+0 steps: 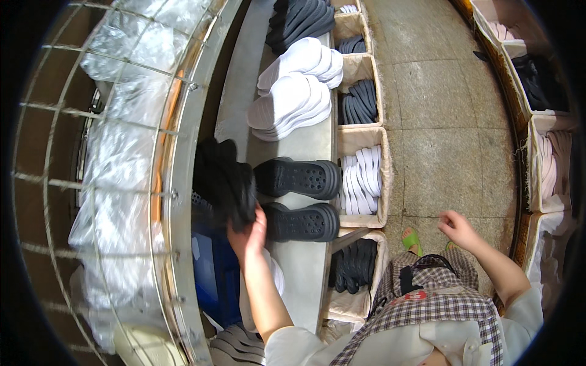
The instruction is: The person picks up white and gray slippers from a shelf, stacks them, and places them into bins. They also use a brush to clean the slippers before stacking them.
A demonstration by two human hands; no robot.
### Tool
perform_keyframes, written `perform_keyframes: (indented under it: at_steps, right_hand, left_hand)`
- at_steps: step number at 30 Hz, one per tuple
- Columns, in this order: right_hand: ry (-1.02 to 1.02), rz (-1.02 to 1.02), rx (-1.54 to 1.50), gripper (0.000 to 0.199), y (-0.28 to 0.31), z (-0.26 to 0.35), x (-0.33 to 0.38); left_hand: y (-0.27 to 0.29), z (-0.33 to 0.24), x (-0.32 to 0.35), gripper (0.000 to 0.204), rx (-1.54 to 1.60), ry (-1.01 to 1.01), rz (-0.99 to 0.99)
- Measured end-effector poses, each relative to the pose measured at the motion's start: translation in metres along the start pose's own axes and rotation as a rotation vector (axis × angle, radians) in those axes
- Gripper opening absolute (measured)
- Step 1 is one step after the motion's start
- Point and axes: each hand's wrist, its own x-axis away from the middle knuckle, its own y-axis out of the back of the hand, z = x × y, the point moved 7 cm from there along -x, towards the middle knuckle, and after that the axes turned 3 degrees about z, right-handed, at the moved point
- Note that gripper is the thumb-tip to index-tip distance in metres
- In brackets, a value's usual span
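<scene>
At the metal bench, my left hand is closed on a bunch of black shoe soles, smeared by motion and hard to tell apart. Two black soles with round holes lie side by side on the bench, just right of that bunch. Beyond them, white soles lie in overlapping stacks, and more black soles are at the far end. Away from the bench, my right hand hangs over the floor with its fingers curled in and nothing visible in them.
Cloth-lined bins line the bench's right side, holding white and black soles. A wire rack with clear plastic bags stands at the left. Beneath my left arm is a blue crate. More bins stand across the tiled floor.
</scene>
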Motion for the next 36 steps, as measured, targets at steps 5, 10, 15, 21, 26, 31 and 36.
perform_keyframes:
  at_steps: [5,10,15,21,26,31,36]
  right_hand:
    - [0.34,0.218,-0.399,0.048,-0.01,0.119,-0.004]
    - [0.019,0.581,-1.009,0.076,-0.03,0.151,0.042]
    - [0.035,0.684,-1.341,0.09,-0.004,0.139,0.097]
    - [0.096,0.712,-1.276,0.098,0.01,0.114,0.14]
    - [-0.076,0.69,-1.285,0.096,-0.009,0.099,0.156]
    - [-0.399,0.9,-1.229,0.061,-0.034,0.081,0.168]
    - [-0.592,1.006,-1.136,0.086,-0.066,0.059,0.18]
  left_hand:
    - [-0.01,0.121,0.159,0.038,0.009,0.235,0.229]
    - [0.052,0.217,0.273,0.047,-0.45,0.194,-0.176]
    - [0.045,0.283,0.311,0.07,-0.528,0.349,0.25]
    - [0.018,0.283,0.297,0.074,-0.648,0.338,0.294]
    - [0.024,0.284,0.261,0.051,-0.516,0.396,0.161]
    - [0.037,0.289,0.279,0.048,-0.313,0.693,0.105]
    - [0.084,0.298,0.287,0.046,-0.511,0.693,-0.029]
